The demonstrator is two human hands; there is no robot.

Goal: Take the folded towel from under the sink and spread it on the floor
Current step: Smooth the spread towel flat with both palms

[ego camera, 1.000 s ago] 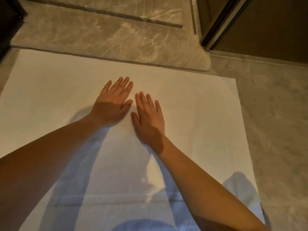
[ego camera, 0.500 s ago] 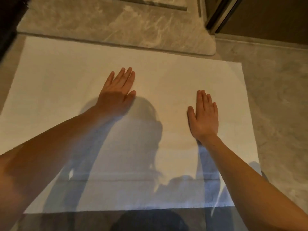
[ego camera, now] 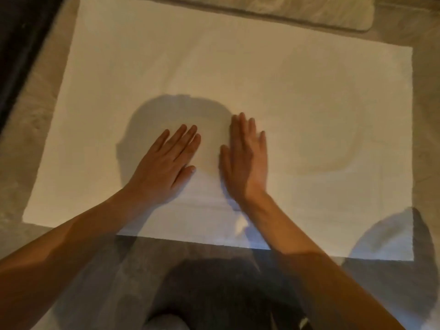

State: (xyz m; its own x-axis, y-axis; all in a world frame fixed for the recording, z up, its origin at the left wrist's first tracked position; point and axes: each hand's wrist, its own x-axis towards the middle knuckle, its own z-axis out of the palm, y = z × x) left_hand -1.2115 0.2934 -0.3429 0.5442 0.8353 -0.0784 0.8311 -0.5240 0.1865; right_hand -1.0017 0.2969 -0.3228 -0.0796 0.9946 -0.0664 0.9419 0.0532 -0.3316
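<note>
Towel's down flat on the floor, both my hands on it

Closest to me is the towel's (ego camera: 262,75) near edge on the grey floor (ego camera: 28,139). Just past it, my left hand (ego camera: 164,167) and right hand (ego camera: 245,158) lie palm-down side by side near the towel's middle, each grip open and flat, clamped on nothing. Beyond the towel's far edge sits a grey marbled mat (ego camera: 309,13).

Grey marble floor (ego camera: 426,144); white towel (ego camera: 238,75) spread flat, mat (ego camera: 309,13) beyond.
</note>
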